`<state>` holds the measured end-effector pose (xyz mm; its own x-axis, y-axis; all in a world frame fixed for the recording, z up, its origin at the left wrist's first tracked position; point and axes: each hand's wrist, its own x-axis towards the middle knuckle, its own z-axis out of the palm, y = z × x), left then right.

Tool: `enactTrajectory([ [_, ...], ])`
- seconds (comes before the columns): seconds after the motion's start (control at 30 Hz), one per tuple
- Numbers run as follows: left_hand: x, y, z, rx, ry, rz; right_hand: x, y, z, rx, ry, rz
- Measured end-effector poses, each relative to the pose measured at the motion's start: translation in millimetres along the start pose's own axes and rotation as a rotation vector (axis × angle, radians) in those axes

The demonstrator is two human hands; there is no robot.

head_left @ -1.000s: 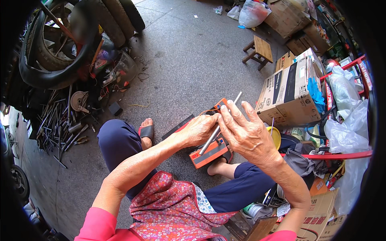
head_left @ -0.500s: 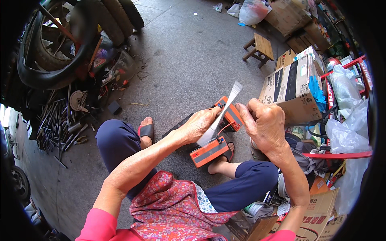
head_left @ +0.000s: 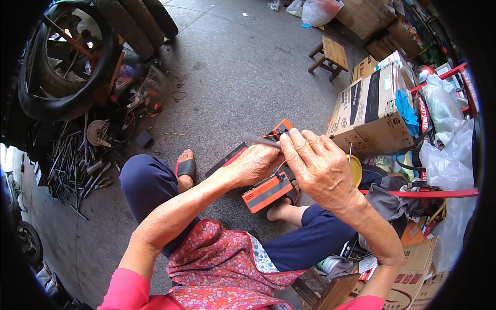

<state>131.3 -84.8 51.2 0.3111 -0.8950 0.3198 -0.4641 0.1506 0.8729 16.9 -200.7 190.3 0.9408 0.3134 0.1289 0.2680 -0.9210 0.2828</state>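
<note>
My left hand (head_left: 257, 164) is closed, its fingertips partly covered by the other hand. A thin grey strip (head_left: 262, 141), smeared by motion, sticks out over its fingers. Knuckles up, my right hand (head_left: 324, 168) meets the left one with its fingers bent together; whatever they hold is hidden. Beneath the hands lies an orange battery (head_left: 267, 194) with a dark band, with a wire at its terminal. Another orange battery (head_left: 282, 127) shows beyond the fingers, and a black-and-red block (head_left: 226, 160) lies to the left.
Metal tools (head_left: 72, 160) lie heaped at left below old tyres (head_left: 67, 106). A small wooden stool (head_left: 333, 54) stands far right. Cardboard boxes (head_left: 369, 111), plastic bags (head_left: 447, 163) and a red bar (head_left: 429, 194) crowd the right side. My sandalled feet flank the batteries.
My right hand has moved left and down to meet the left hand. The pale, blurred strip that slanted across the left hand now shows only as a short grey piece. A yellow round thing has come into view.
</note>
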Motion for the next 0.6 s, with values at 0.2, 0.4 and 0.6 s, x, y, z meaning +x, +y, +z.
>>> enactTrajectory([
  [0.2, 0, 4, -4, 0.054, -0.084, -0.086, 4, 5, -2, -0.051, -0.062, -0.141],
  [0.4, 3, 6, -9, 0.139, -0.122, -0.169, 9, 0, -6, 0.151, -0.202, 0.027],
  [0.6, 1, -3, -4, 0.189, -0.071, -0.058, 20, 16, 6, -0.240, -0.085, -0.328],
])
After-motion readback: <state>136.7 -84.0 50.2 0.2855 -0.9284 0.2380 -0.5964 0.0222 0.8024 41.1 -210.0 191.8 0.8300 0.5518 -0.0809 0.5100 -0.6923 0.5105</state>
